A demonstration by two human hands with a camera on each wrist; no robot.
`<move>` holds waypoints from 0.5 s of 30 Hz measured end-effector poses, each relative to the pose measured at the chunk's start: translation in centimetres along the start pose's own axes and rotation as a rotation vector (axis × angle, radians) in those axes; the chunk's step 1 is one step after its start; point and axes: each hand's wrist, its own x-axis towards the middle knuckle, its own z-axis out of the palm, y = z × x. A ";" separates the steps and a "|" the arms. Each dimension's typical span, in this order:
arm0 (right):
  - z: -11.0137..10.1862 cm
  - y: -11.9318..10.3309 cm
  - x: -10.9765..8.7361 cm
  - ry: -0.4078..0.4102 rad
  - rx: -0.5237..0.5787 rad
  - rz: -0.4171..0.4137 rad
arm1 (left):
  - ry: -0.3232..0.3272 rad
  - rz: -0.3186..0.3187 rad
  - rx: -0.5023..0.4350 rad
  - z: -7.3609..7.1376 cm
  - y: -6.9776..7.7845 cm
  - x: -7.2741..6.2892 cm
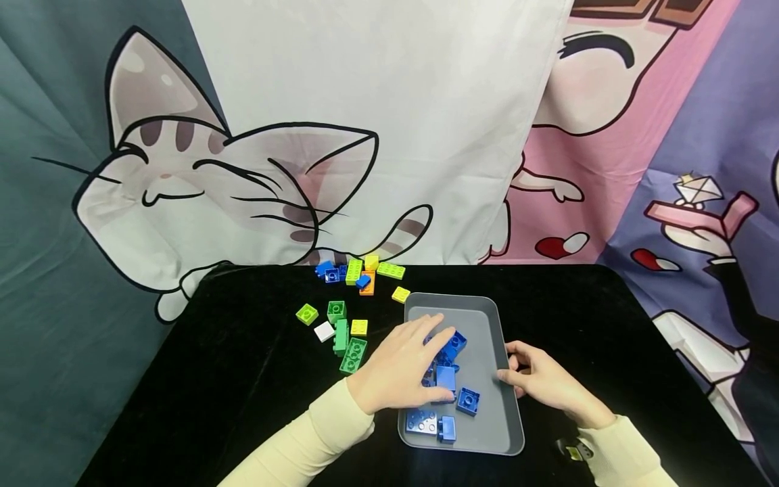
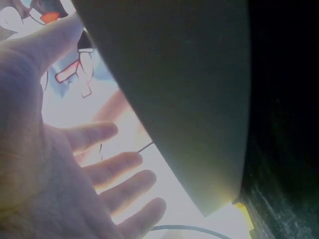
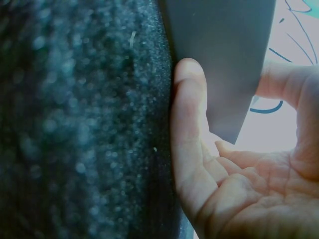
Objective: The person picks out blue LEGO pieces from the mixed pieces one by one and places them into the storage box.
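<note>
Nearest us, a cream fabric sleeve (image 1: 298, 433) led to the left hand (image 1: 395, 358). Further left we saw loose green, yellow and white plastic bricks (image 1: 341, 336) on black velvety cloth (image 1: 243, 379), and an orange plastic brick (image 1: 367, 289) among others behind. That left hand was relaxed, fingers spread over the left side of a shallow grey rectangular tray (image 1: 489, 338), above blue plastic bricks (image 1: 445, 377) inside; we could not tell whether it touched them. At the tray's right rim, the right hand (image 1: 538, 375) pinched the edge. Only the left wrist view showed us the left palm; only the right wrist view showed a finger (image 3: 189, 104) along the outer wall.
</note>
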 end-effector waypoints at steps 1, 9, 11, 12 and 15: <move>0.0 0.0 0.0 0.000 0.000 -0.001 | 0.005 -0.001 0.002 0.0 -0.1 0.0; -0.1 0.1 -0.1 -0.002 0.002 -0.010 | 0.029 -0.023 -0.015 -0.3 -0.8 0.0; -0.1 0.1 -0.1 0.001 -0.001 -0.012 | 0.023 -0.037 -0.019 -0.4 -1.1 0.0; 0.0 0.1 -0.1 0.002 -0.003 -0.012 | 0.018 -0.046 -0.024 -0.5 -1.2 0.0; 0.0 0.1 -0.1 0.006 -0.006 -0.013 | 0.017 -0.065 -0.026 -0.8 -1.4 -0.1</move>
